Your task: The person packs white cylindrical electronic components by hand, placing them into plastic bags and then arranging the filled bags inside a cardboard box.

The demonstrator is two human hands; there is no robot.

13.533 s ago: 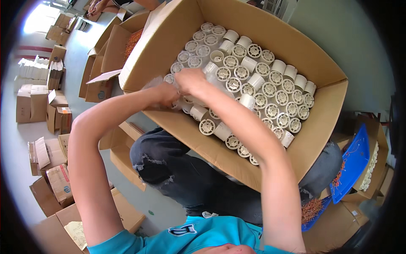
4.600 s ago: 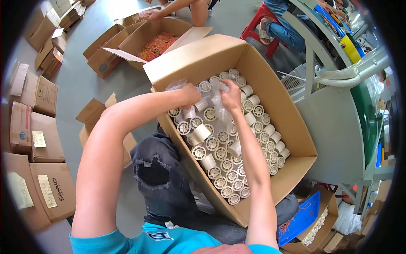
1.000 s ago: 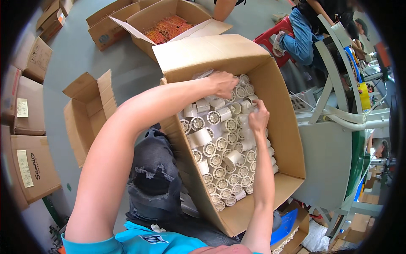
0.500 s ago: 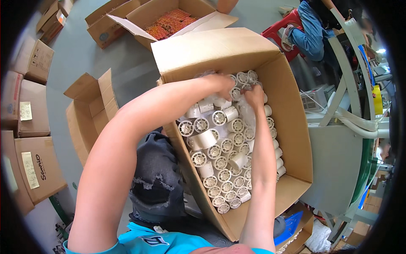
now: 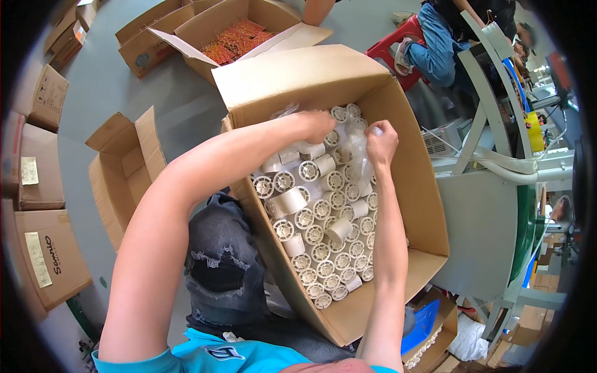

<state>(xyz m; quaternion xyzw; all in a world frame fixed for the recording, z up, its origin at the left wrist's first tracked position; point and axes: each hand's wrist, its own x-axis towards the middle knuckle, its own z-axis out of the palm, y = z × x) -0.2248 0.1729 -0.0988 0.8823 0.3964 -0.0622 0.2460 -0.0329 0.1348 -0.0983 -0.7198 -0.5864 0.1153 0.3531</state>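
Observation:
A big open cardboard box [image 5: 418, 205] stands in front of me, with many off-white plastic spools [image 5: 323, 217] inside, some upright showing spoked ends and some on their sides. Clear plastic film [image 5: 359, 155], like a bag, lies over the spools at the far side. Pinched in my right hand [image 5: 382, 144] is a bunched part of this film, held up near the box's right wall. My left hand [image 5: 319, 127] is closed above the spools at the far left, film beside its wrist; what its fingers hold is hidden.
Beyond the box stands an open carton of red-orange parts [image 5: 239, 40]. A smaller open carton [image 5: 127, 168] is at left, near stacked boxes [image 5: 43, 255]. A grey machine [image 5: 476, 230] flanks the right side, with a seated person's leg [image 5: 429, 53] behind.
My right hand has lifted the plastic film and moved slightly toward the box's right wall, widening the space between my hands. My left hand has drawn slightly left. The view has shifted a little.

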